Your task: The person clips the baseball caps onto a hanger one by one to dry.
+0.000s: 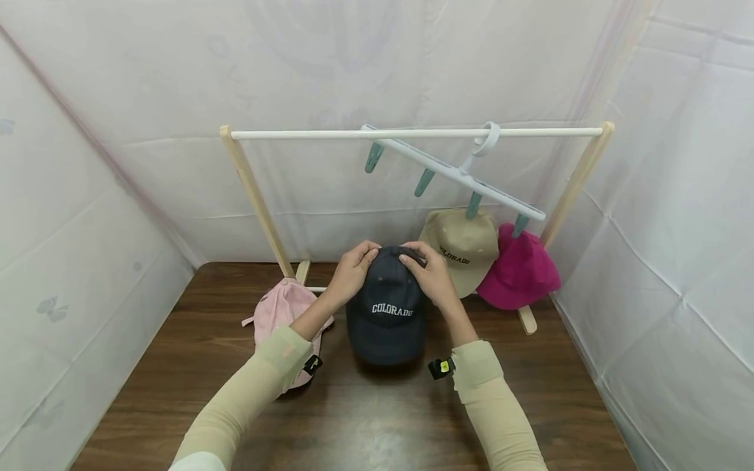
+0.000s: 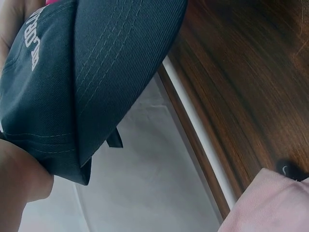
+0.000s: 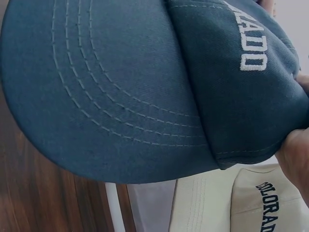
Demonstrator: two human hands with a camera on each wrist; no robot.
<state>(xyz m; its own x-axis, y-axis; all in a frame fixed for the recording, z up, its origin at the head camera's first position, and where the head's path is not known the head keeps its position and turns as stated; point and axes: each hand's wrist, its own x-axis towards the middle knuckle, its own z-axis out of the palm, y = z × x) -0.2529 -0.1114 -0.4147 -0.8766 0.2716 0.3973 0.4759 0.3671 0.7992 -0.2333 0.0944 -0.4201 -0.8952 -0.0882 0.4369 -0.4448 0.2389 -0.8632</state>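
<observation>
A dark navy baseball cap (image 1: 385,327) with white COLORADO lettering hangs between both hands, brim down and toward me. My left hand (image 1: 351,271) pinches the crown's top at its left side. Across from it, my right hand (image 1: 432,271) grips the top at the right, thumb in front. In the right wrist view the cap (image 3: 125,87) shows its stitched brim above the table. Behind it, a pale blue hanger (image 1: 448,171) tilts from the rail, with teal clips (image 1: 424,182). Clips hold a beige cap (image 1: 465,245) and a magenta cap (image 1: 521,271); the two left clips hold nothing.
A pink cap (image 1: 283,304) lies on the brown wooden table (image 1: 365,425) beneath my left forearm. The rack has a white rail (image 1: 294,135) and wooden legs (image 1: 259,203). White fabric walls (image 1: 88,163) enclose the table at the back and sides.
</observation>
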